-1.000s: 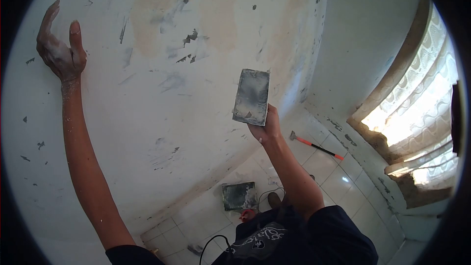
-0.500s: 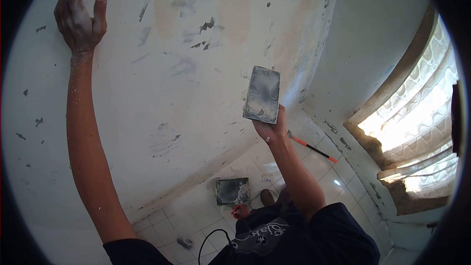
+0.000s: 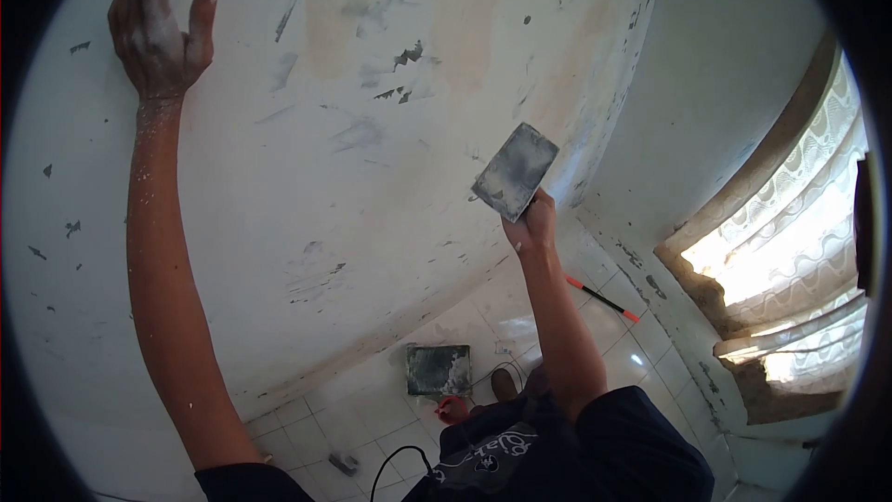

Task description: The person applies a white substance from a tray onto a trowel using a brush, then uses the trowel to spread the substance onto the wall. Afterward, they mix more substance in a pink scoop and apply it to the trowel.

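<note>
My left hand [image 3: 158, 42] is raised at the upper left against the white wall [image 3: 251, 186]. Its fingers and thumb are apart, white dust coats the skin, and the fingertips run out at the top edge. My right hand [image 3: 533, 226] grips a flat rectangular grey block [image 3: 517, 172], which looks like a sanding block smeared with white dust. The block is tilted, its broad face turned towards me, in front of the wall's lower right part. Most of my right fingers are hidden behind the block.
Dark chips and grey scrapes mark the wall. On the tiled floor lie a dusty dark rectangular tray or board [image 3: 439, 371], a red-and-black stick [image 3: 604, 300] and a small grey piece [image 3: 343, 463]. A curtained window [image 3: 771, 260] with a rough sill is at the right.
The block has turned clockwise and shifted right with my right hand. My left hand keeps its pose; the whole view has shifted slightly.
</note>
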Motion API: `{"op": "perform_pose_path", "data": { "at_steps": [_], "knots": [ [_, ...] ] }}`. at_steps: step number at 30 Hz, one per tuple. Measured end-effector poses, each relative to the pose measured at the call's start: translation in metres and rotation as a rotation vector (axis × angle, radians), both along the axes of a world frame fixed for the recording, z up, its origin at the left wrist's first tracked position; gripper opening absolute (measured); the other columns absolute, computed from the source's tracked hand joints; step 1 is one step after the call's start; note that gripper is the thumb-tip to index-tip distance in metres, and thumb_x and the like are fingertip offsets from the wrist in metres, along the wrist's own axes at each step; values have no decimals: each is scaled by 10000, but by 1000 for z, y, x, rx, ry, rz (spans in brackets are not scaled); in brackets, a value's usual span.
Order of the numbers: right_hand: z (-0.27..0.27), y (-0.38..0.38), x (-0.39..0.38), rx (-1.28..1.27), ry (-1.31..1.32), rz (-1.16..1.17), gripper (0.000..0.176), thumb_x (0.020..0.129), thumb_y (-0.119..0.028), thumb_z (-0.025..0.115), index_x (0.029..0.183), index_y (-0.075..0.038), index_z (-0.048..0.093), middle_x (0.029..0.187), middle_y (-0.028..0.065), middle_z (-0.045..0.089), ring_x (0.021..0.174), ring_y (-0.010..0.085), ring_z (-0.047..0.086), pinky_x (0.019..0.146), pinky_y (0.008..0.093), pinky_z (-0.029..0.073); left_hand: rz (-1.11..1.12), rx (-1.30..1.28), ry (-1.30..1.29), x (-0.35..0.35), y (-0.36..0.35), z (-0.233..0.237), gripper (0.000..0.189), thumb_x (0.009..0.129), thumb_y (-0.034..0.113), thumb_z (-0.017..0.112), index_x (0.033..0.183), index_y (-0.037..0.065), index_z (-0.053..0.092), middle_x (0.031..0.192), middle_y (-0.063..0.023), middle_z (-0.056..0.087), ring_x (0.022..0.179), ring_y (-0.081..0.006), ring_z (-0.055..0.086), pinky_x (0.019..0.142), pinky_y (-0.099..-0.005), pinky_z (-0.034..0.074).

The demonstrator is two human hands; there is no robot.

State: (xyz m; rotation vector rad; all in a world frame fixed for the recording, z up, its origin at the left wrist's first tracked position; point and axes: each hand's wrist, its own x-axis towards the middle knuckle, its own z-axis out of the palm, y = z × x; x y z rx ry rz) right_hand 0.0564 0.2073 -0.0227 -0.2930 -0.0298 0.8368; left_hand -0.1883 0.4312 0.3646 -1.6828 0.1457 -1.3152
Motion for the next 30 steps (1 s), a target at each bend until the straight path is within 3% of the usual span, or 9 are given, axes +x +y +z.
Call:
{"op": "perform_pose_path", "data": {
  "at_steps": [4,10,12,15,22,29,30],
  "knots": [
    [1,34,20,-12,-2,-108,404,1031,-61,330,1354,119,491,1390,246,544,1272,367,559,1129,490,443,70,30,-19,2,-6,-2,356,991,282,641,1276,79,575,1284,-91,679,1140,-266,658,972,-373,500],
    [17,73,12,128,-45,-74,404,1055,-96,335,1398,66,473,1380,192,561,1273,338,560,1119,488,447,25,-10,36,3,-2,0,352,1007,296,608,1277,75,569,1278,-91,683,1115,-255,661,974,-365,490],
    [29,80,1,148,18,-67,367,1036,-75,339,1298,95,531,1313,219,591,1214,356,598,1079,471,491,32,8,68,0,3,5,358,1007,302,608,1281,75,567,1279,-89,682,1116,-253,660,971,-364,490],
    [34,85,-15,252,-47,-40,338,1034,-75,358,1266,82,547,1274,207,616,1177,345,622,1063,467,502,45,27,90,-3,7,8,371,1006,313,608,1288,76,564,1280,-84,682,1119,-247,657,976,-365,484],
    [34,106,-28,161,-149,-89,297,1021,-47,404,1249,72,552,1224,187,638,1117,306,658,1013,451,537,17,16,73,-2,11,6,383,999,333,615,1288,85,573,1283,-74,680,1137,-226,636,1017,-373,452],
    [41,122,-33,173,-322,-232,237,1021,-24,478,1202,93,577,1118,165,679,983,226,704,896,338,591,93,40,42,-3,9,4,385,996,331,622,1292,91,576,1276,-72,680,1149,-217,630,1023,-365,450],
    [44,124,-33,149,-427,-303,233,1026,-27,490,1198,101,582,1099,152,686,963,202,707,873,307,593,61,96,51,-1,8,4,426,1009,327,592,1306,27,536,1288,-133,629,1192,-264,587,1047,-416,428]
  ]
}}
